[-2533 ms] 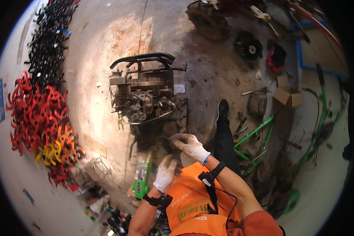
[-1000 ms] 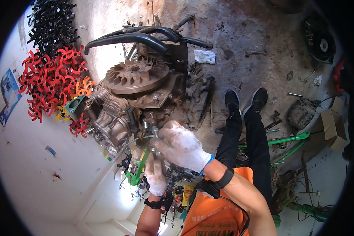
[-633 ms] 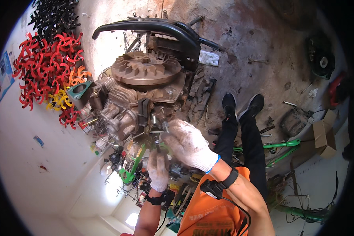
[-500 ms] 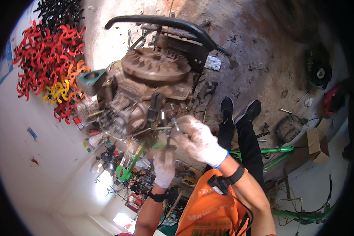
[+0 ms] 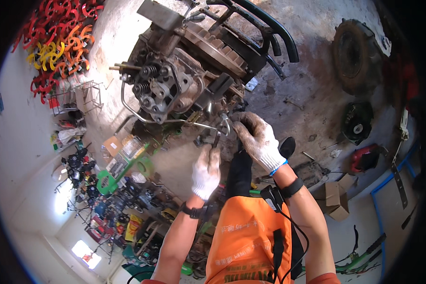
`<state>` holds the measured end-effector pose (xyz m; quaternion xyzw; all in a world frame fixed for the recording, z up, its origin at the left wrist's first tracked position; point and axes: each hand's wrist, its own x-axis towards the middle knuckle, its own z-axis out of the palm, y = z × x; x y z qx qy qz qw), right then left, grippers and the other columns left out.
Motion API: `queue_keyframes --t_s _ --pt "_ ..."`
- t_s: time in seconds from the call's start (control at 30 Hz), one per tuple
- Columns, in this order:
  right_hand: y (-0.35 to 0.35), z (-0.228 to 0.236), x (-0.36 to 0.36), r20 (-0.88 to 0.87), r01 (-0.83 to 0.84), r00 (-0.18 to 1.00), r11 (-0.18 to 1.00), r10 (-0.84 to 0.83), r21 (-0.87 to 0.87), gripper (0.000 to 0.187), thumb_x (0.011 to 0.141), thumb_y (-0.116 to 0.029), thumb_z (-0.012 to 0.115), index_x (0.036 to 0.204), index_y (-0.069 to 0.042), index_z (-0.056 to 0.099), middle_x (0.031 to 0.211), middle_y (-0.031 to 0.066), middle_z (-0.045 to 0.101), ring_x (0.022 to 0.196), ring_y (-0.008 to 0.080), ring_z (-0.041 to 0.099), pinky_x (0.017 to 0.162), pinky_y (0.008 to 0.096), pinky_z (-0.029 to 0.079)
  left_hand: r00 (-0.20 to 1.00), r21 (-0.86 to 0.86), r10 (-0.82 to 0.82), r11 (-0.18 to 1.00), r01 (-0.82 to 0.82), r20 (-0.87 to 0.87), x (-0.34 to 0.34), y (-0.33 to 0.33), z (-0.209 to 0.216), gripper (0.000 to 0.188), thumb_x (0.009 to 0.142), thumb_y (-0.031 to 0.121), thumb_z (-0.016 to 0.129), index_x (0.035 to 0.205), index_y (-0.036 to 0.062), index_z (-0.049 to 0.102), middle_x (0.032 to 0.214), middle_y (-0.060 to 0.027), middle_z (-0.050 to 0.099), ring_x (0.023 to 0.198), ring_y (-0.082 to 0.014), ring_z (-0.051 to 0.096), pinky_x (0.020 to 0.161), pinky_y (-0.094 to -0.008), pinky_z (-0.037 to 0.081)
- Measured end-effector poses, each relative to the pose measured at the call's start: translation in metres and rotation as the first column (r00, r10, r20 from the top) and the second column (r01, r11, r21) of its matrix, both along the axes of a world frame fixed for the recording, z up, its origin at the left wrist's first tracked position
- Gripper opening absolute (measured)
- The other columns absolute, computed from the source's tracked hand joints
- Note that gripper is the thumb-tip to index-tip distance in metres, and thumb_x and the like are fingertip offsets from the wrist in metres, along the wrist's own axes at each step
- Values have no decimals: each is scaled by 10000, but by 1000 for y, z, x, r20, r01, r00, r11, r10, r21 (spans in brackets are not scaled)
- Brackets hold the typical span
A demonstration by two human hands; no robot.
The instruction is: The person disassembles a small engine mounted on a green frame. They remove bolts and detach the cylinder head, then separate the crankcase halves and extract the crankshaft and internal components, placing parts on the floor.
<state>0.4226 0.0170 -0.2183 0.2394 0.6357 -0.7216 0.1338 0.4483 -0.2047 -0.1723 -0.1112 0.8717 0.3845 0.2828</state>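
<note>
A greasy engine (image 5: 194, 78) stands before me, its valve springs (image 5: 149, 71) bare and its finned flywheel (image 5: 215, 47) behind them. A thin metal pipe (image 5: 187, 121) runs along its near side to a fitting (image 5: 225, 117). My gloved left hand (image 5: 207, 173) is closed around a slim metal tool (image 5: 216, 139), possibly a wrench, pointing up at the pipe's end. Beside that fitting, my gloved right hand (image 5: 258, 139) has its fingers curled and thumb close to them. Whatever lies between its fingertips is hidden.
Behind the engine curves a black tubular bar (image 5: 274, 26). A large tyre (image 5: 352, 57) and an open cardboard box (image 5: 337, 198) are on the right. Red and yellow curved blades (image 5: 47, 56) stand far left, with cluttered parts and a green metal piece (image 5: 110, 181) nearer.
My view has shifted, so the engine appears turned and its valve side shows more fully. My right hand has moved apart from my left, which still grips the slim tool.
</note>
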Motion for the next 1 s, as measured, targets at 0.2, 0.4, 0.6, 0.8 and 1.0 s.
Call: queue_keyframes --t_s 0.2,0.4,0.6,0.8,1.0 --pt "15 0 -6 -52 -53 997 992 60 113 277 1079 -131 702 1326 -9 723 1123 108 798 1012 129 681 942 336 574 963 241 151 966 -95 -224 -28 40 -44 354 1153 297 639 1186 -52 688 833 -127 658 753 -218 604 702 -404 516" --pt "3 2 -15 -74 -4 997 997 9 73 332 1042 -211 714 1337 -59 730 1223 211 783 1108 399 766 971 447 596 958 55 -118 989 137 -263 -51 24 -12 281 1129 236 646 1098 -37 708 824 -170 689 719 -256 617 681 -429 507" --pt "15 -12 -25 -176 -5 984 1000 6 5 311 1026 -215 727 1281 -39 752 1173 231 779 1067 399 771 931 458 602 976 64 -114 990 128 -184 -53 23 -1 229 1145 212 654 1139 -11 703 869 2 656 749 -72 547 639 -287 448" --pt "27 -45 -43 -276 -161 952 983 132 -88 324 994 -247 811 1217 -16 767 1057 205 787 952 340 784 869 427 613 974 -112 -164 983 148 -155 -53 29 22 228 1116 169 648 1146 -26 763 864 -97 728 720 -153 604 660 -347 499" --pt "39 -56 -62 -311 -298 911 954 273 -37 297 950 -285 855 1070 -15 818 921 197 771 805 301 765 738 428 589 995 199 52 979 -34 -85 -29 56 -15 256 1181 244 587 1125 2 650 847 16 599 669 -64 497 585 -235 391"
